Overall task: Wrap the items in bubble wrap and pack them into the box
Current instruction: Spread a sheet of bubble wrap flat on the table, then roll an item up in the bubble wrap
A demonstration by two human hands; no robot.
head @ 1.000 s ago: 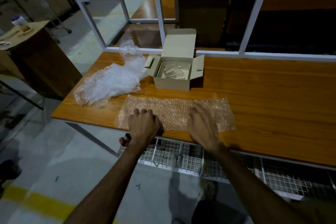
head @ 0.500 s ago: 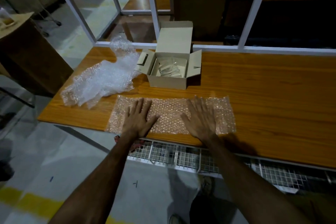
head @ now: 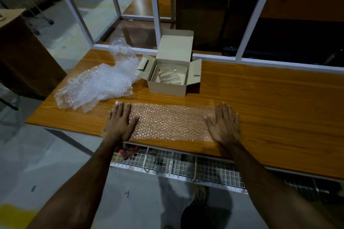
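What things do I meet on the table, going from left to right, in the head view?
Crumpled bubble wrap → left hand → flat bubble wrap sheet → right hand. The open box overlaps the sheet in this order, so it is left out.

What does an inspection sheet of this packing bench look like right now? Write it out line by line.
Surface: wooden table, bare wood to the right of the sheet.
Job's things: flat bubble wrap sheet spread along the near edge; open cardboard box behind it, something clear and wrapped inside.
Clutter: crumpled bubble wrap pile left of the box.
Hands: left hand lies flat on the sheet's left end, right hand flat on its right end; fingers straight, holding nothing.
Cables: nothing seen.
Surroundings: white metal frame behind the table; wire mesh baskets below the near edge; grey floor.
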